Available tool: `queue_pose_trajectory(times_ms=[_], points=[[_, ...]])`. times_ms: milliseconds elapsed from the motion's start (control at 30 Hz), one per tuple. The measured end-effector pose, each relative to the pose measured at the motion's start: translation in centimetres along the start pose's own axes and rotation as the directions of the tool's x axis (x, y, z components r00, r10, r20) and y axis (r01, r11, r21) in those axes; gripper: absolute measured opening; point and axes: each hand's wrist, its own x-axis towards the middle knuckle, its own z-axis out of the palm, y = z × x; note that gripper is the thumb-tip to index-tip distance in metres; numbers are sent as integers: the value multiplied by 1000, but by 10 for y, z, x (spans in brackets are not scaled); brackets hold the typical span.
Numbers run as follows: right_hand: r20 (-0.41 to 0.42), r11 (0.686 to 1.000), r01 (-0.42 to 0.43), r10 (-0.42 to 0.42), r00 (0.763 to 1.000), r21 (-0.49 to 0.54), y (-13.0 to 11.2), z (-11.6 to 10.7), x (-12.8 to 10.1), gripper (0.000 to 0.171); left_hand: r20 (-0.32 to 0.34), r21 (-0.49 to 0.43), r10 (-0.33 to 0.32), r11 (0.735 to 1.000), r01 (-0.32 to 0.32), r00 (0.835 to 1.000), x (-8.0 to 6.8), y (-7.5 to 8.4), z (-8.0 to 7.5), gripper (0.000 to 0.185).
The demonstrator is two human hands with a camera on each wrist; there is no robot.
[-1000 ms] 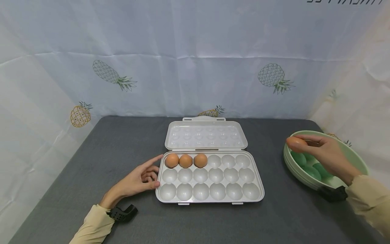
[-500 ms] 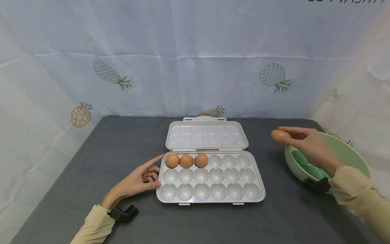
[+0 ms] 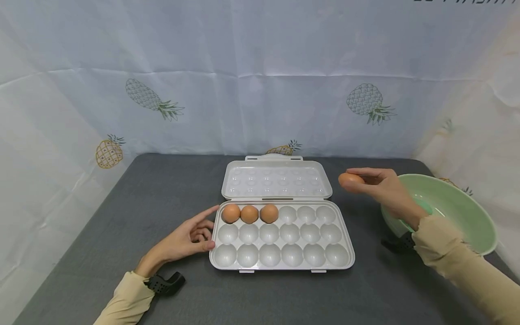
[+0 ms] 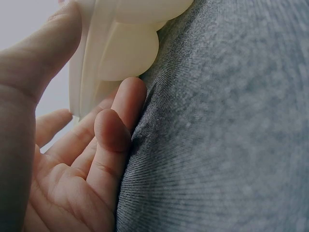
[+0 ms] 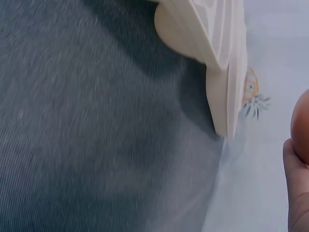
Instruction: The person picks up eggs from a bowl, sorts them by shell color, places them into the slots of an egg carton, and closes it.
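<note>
Brown egg in right hand

A pale, creased, printed cloth hangs behind the far edge of the dark grey, cloth-topped table. A yellow pineapple picture sits beside the table's far left corner.

R-wrist egg cropped, bowl pt. hidden, poss. txt cut

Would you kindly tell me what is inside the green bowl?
Part of a darker green object shows inside the green bowl; the right hand and sleeve hide its near-left part, so what else lies there cannot be seen.
</note>
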Motion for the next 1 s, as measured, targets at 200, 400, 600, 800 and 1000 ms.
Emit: queue_pose_trajectory(times_ms=[200, 400, 600, 800, 1000], points=[[37, 997, 33, -35, 999, 72, -2, 19, 8, 43, 2, 2, 3, 1000, -3, 1000, 0, 0, 0, 87], [56, 989, 67, -75, 996, 129, -4, 37, 16, 40, -3, 2, 1, 1000, -1, 1000, -2, -1, 0, 87], [70, 992, 62, -71, 995, 114, -5, 56, 24, 44, 0, -10, 3, 1000, -3, 1000, -2, -1, 1, 87], [99, 991, 81, -92, 991, 104, -6, 72, 28, 47, 1, -10, -4, 1000, 4, 1000, -1, 1, 0, 87], [135, 992, 76, -89, 987, 101, -11, 87, 32, 48, 6, -11, 2, 1000, -2, 1000, 0, 2, 0, 88]])
